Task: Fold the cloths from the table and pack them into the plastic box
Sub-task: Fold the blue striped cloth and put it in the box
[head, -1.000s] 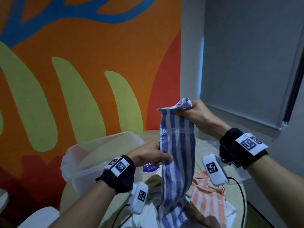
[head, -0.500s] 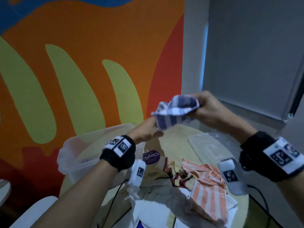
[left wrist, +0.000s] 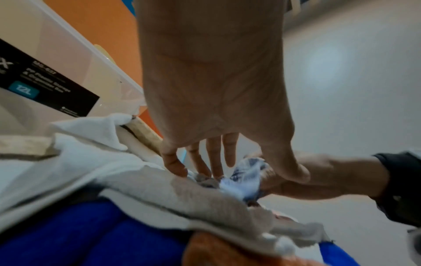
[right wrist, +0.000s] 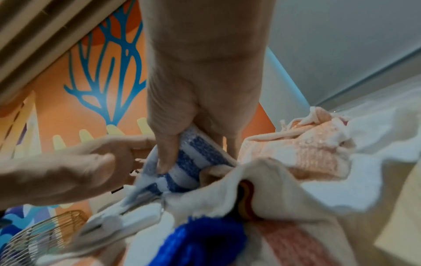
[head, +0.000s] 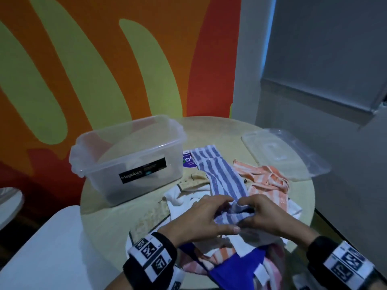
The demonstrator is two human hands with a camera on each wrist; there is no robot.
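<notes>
Your left hand [head: 201,216] and right hand [head: 265,214] both pinch the near end of the blue-and-white striped towelling cloth [head: 222,174], which lies long and narrow across the heap of other cloths [head: 184,200] on the round pale table [head: 125,216]. You look mid-fold: next, bring this end evenly onto the far one. Beyond, leftward, the clear plastic box [head: 129,155] stands open.

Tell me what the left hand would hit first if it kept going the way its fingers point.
The bunched end of the blue-striped cloth, which the left hand touches at its fingertips. Directly beyond that bunch is the right hand, gripping the same end; the gap between the two hands looks small, though depth is unclear.
</notes>
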